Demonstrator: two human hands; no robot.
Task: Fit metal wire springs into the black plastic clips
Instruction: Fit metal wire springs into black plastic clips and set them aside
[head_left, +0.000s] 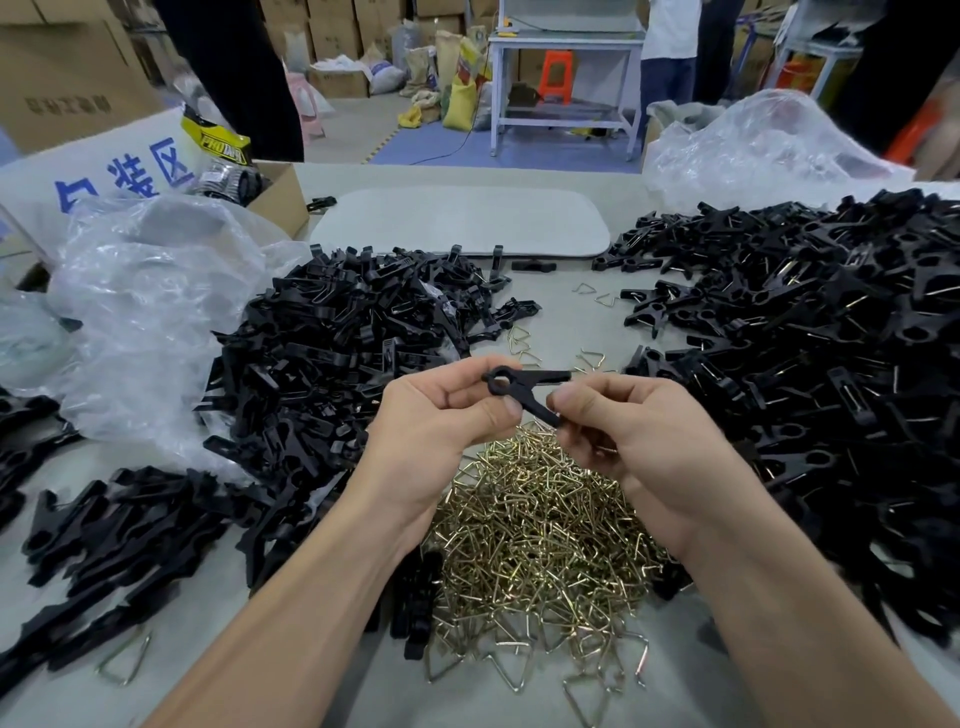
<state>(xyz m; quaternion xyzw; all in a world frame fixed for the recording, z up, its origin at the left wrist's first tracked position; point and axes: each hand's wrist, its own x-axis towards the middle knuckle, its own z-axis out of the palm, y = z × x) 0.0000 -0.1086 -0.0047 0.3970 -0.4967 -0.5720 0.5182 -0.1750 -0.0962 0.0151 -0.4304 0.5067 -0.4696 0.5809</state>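
A black plastic clip (524, 387), its two halves spread in a V, is held above the table between both hands. My left hand (441, 431) pinches its ring end with thumb and fingers. My right hand (639, 441) grips the lower leg's tip, fingers curled. Beneath the hands lies a heap of brass-coloured triangular wire springs (540, 530). Loose black clip parts (353, 332) are piled at left. Whether a spring sits in the held clip I cannot tell.
A large pile of clips with springs (810, 343) fills the right side. Crumpled clear plastic bags (156, 312) lie left and far right. A grey pad (462, 221) and a cardboard box (275, 192) stand behind. More clip parts (119, 535) lie front left.
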